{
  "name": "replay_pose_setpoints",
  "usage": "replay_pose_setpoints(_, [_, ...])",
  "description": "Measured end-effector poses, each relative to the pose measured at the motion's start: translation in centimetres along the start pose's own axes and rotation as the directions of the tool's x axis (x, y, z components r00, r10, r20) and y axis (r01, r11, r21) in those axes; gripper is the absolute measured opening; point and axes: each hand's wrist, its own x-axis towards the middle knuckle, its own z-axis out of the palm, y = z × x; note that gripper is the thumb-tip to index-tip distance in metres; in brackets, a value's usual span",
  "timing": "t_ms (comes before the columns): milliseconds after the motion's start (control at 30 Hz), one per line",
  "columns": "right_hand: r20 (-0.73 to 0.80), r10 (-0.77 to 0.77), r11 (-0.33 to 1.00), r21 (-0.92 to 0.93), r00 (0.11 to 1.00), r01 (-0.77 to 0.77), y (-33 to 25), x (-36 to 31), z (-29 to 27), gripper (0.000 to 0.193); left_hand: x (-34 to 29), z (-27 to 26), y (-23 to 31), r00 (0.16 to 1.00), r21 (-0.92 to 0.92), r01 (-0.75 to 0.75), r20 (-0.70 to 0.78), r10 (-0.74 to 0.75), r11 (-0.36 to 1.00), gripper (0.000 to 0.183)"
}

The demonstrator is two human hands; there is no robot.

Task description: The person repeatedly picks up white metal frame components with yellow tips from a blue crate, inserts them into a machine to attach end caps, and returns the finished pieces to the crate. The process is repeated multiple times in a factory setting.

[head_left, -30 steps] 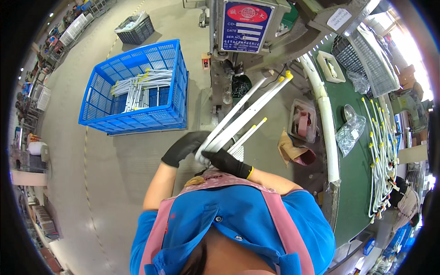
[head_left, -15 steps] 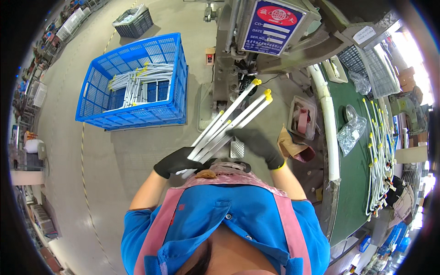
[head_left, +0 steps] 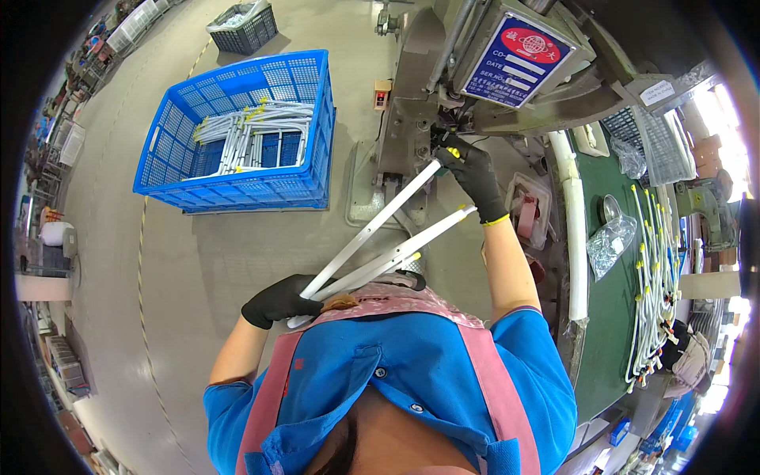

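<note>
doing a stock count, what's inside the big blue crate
Inside the blue plastic crate lies a heap of white tubes, some with yellow ends. Upper tubes cover whatever lies beneath, and the near wall partly hides the bottom.

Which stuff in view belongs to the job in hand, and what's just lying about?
Job, likely:
long white yellow-capped tubes, held by the black-gloved left hand and right hand
blue plastic mesh crate holding similar white tubes

Lying about, apparently:
dark grey plastic crate on the floor
clear plastic bag on the green tabletop
</note>
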Motion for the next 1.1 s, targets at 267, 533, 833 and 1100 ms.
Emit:
replay_pose_setpoints(267, [0.025, -0.063, 0.998, -0.025, 0.998, 0.064, 0.8, 2.1, 0.8, 0.026, 0.8, -1.2, -2.8, 0.999, -0.096, -0.033, -0.019, 0.031, 0.995, 0.049])
replay_pose_setpoints(533, [-0.051, 0.062, 0.993, -0.092, 0.997, -0.067, 4.7, 3.8, 4.7, 0.049, 1.0, -2.4, -2.6, 0.998, -0.137, -0.057, -0.025, 0.054, 0.989, 0.05])
replay_pose_setpoints(833, [-0.026, 0.266, 0.877, 0.421, 0.964, -0.23, 2.4, 2.6, 5.0, 0.057, -0.3, -2.8, -0.6, 0.993, -0.011, 0.096, -0.069, -0.097, 0.995, 0.039])
replay_pose_setpoints(1100, [0.076, 0.43, 0.901, 0.031, 0.899, -0.434, -0.1, 1.2, 3.9, 0.057, 0.5, -2.4, 0.4, 0.997, 0.169, -0.073, -0.007, 0.075, 0.983, 0.031])
